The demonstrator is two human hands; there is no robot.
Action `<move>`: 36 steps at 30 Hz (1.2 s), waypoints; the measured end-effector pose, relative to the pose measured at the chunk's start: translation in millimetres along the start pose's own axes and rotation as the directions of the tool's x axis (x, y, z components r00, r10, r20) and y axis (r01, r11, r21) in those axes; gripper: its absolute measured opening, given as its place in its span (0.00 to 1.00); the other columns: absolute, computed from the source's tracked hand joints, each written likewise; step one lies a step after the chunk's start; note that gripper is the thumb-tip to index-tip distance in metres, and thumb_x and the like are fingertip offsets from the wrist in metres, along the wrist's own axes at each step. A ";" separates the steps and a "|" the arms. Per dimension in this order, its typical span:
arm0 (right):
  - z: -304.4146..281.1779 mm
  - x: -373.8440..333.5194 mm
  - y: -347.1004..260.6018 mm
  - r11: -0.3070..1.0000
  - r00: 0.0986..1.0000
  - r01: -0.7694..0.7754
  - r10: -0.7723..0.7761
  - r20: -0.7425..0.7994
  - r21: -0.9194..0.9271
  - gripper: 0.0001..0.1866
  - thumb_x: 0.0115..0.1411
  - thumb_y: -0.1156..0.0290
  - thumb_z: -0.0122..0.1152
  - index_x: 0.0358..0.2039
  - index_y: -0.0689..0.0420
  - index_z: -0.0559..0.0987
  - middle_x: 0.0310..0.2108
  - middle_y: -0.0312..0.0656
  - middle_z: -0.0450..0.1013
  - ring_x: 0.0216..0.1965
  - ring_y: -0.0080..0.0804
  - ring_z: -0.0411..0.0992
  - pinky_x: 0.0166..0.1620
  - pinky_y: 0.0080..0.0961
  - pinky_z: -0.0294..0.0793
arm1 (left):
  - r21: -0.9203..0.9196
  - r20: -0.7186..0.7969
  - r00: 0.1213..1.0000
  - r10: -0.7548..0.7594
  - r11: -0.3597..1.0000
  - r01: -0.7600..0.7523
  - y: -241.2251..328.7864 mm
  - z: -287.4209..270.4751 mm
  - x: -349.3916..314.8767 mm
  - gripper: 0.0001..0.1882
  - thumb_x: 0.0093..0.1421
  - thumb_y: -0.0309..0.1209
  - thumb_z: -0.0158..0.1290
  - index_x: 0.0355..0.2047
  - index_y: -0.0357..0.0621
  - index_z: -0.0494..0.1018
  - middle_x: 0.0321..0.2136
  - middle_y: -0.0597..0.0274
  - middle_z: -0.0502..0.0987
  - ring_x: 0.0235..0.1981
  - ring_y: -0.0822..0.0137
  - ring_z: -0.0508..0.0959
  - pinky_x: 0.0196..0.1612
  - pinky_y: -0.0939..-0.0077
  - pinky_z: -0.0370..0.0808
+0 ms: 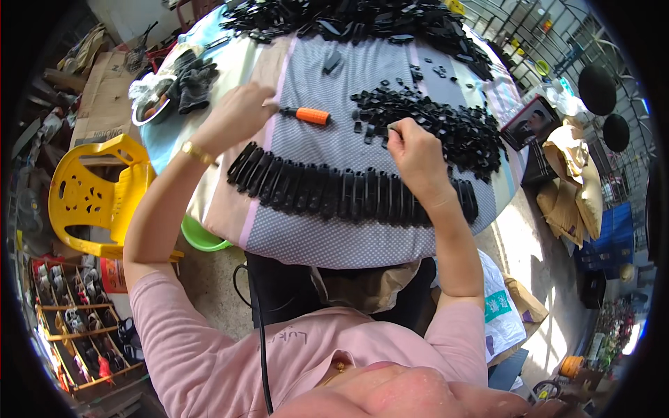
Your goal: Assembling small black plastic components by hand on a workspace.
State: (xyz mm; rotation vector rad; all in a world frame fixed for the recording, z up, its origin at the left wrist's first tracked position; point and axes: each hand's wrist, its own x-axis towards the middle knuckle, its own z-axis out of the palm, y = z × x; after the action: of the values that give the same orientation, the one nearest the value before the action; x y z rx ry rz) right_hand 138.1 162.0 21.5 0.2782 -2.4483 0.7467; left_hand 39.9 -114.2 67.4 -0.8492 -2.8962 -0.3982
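My left hand hovers over the left part of the table, its fingers smeared and partly turned away. Just right of its fingertips lies a tool with an orange handle and a dark shaft. At the left edge of a heap of small black plastic pieces, my right hand is closed in a pinch; a small dark piece seems to show at its fingertips. Nearer to me, a long row of black elongated plastic parts lies side by side, its right portion partly hidden under my right forearm.
A large pile of black parts covers the table's far edge. Dark gloves and a white bowl sit at the left. A phone-like screen stands at the right edge. A yellow chair is left of the table.
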 end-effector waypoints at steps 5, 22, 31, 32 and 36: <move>-0.1 -3.8 2.5 0.994 0.999 -0.023 0.028 -0.044 0.111 0.06 0.53 0.74 0.57 0.30 0.62 0.72 0.22 0.51 0.72 0.24 0.46 0.74 0.27 0.32 0.72 | -0.049 0.133 0.990 -0.058 0.997 0.064 8.4 45.5 122.2 0.22 0.55 0.44 0.51 0.38 0.35 0.74 0.36 0.42 0.75 0.39 0.48 0.75 0.43 0.60 0.71; -13.6 -0.7 0.9 0.888 0.949 0.184 -0.049 -0.312 0.421 0.09 0.50 0.74 0.65 0.31 0.64 0.78 0.24 0.41 0.75 0.25 0.21 0.73 0.28 0.16 0.73 | -0.783 0.060 0.993 0.105 0.622 -0.018 72.7 32.9 75.7 0.14 0.51 0.30 0.53 0.38 0.39 0.76 0.27 0.67 0.77 0.25 0.78 0.73 0.32 0.85 0.71; -17.0 -9.6 -28.0 0.889 0.917 0.335 -0.231 -0.326 0.312 0.12 0.45 0.70 0.70 0.25 0.63 0.77 0.17 0.35 0.69 0.17 0.18 0.65 0.20 0.14 0.63 | -0.994 -0.051 0.998 0.039 0.099 -0.055 104.2 23.5 -14.8 0.21 0.50 0.18 0.54 0.46 0.38 0.69 0.31 0.68 0.72 0.34 0.78 0.72 0.38 0.85 0.71; -16.8 -9.5 -31.8 0.877 0.897 0.363 -0.239 -0.372 0.314 0.12 0.44 0.69 0.71 0.24 0.62 0.76 0.16 0.36 0.69 0.16 0.19 0.65 0.19 0.14 0.63 | -0.998 -0.038 0.999 0.006 -0.054 -0.038 102.9 28.2 -16.8 0.23 0.50 0.19 0.56 0.48 0.37 0.66 0.35 0.64 0.73 0.37 0.75 0.73 0.41 0.82 0.72; -16.9 -12.9 -39.8 0.839 0.884 0.401 -0.248 -0.397 0.369 0.10 0.46 0.74 0.69 0.27 0.63 0.77 0.19 0.38 0.72 0.17 0.19 0.67 0.20 0.13 0.65 | -0.912 -0.022 0.990 0.140 -0.409 0.037 88.1 48.4 -18.5 0.25 0.54 0.27 0.56 0.53 0.37 0.64 0.41 0.62 0.73 0.42 0.70 0.73 0.48 0.72 0.69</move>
State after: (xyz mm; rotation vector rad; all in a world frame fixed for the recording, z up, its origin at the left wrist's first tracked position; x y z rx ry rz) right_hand 170.1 139.2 43.8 0.6723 -1.8197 1.0881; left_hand 102.3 -39.1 37.3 -0.9182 -1.4860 -3.2045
